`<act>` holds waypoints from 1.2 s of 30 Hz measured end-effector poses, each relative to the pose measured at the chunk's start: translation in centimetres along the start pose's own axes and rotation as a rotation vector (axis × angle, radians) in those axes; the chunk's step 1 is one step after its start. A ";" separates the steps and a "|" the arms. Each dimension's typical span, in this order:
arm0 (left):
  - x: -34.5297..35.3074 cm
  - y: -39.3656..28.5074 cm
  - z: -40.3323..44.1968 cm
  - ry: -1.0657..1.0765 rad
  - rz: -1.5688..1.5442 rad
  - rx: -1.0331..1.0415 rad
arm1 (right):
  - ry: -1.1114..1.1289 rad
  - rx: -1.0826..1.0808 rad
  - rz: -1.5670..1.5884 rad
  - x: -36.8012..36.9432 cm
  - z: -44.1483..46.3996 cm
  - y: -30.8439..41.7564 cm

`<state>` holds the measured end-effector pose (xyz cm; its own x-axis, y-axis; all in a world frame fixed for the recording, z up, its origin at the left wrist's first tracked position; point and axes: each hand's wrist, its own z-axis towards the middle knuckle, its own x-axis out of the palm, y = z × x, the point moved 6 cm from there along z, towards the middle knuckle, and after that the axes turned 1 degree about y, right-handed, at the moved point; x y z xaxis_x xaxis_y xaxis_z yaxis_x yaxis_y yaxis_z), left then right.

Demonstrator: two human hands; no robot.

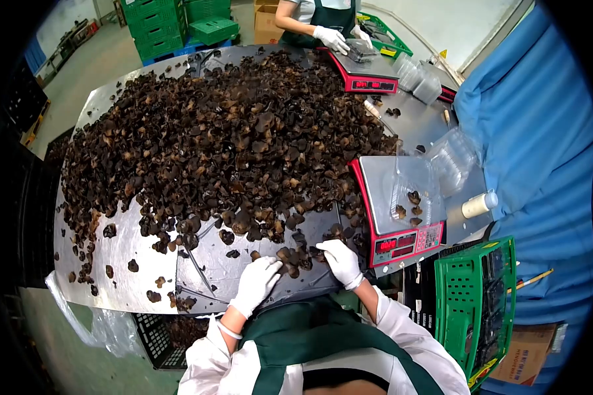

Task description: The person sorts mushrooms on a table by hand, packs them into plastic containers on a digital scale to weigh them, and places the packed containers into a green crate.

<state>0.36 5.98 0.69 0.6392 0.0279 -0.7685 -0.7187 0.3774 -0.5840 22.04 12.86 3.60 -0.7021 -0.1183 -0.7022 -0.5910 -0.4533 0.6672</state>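
Both of my hands wear white gloves and work at the near edge of the metal table. My left hand [257,286] has its fingers closed at a small cluster of brown-black wood ear mushrooms [291,258]. On the other side of that cluster, my right hand [341,262] has bent fingers drawn together against a dark mushroom piece, partly hidden under the fingertips. Beyond them spreads a large heap of wood ear mushrooms [230,138]. To the right, a red scale [383,184] bears an open clear plastic box [418,191] with a few mushroom pieces inside.
Across the table a gloved co-worker [329,38] handles a clear box on a second red scale [369,69]. Stacked clear boxes [453,158] and a white bottle [480,205] are at right. A green crate [456,309] with packed boxes stands below; a black crate [155,342] sits under the table.
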 end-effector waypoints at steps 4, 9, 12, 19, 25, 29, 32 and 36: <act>-1.5 0.7 -0.8 -0.111 0.020 -0.119 | 0.002 -0.013 -0.077 -1.1 1.2 -0.3; -1.4 0.8 -0.9 -0.146 0.032 -0.126 | 0.037 0.159 0.283 0.6 3.1 -1.7; -1.4 -1.0 1.9 -0.126 -0.001 -0.052 | 0.245 -0.023 0.011 3.2 4.0 0.0; 1.8 0.1 3.8 0.110 0.059 -0.071 | 0.353 -0.094 -0.110 6.3 3.3 0.6; -2.4 1.4 2.9 -0.187 -0.510 -0.408 | 0.223 0.375 0.933 1.9 4.4 -3.3; -2.8 3.5 0.5 -0.259 -1.127 -0.699 | 0.136 0.527 1.427 -2.1 2.8 -3.7; -2.7 2.8 0.0 -0.304 -1.350 -0.831 | 0.046 0.569 1.522 -2.2 1.4 -4.2; -1.8 0.1 2.5 -0.129 -0.528 -0.458 | 0.126 0.662 0.737 -0.8 -0.2 -5.7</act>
<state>-0.18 8.32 2.64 0.9409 0.0684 -0.3316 -0.3282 -0.0557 -0.9430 26.03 15.36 0.31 -0.9579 -0.2822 -0.0529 -0.1541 0.3501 0.9239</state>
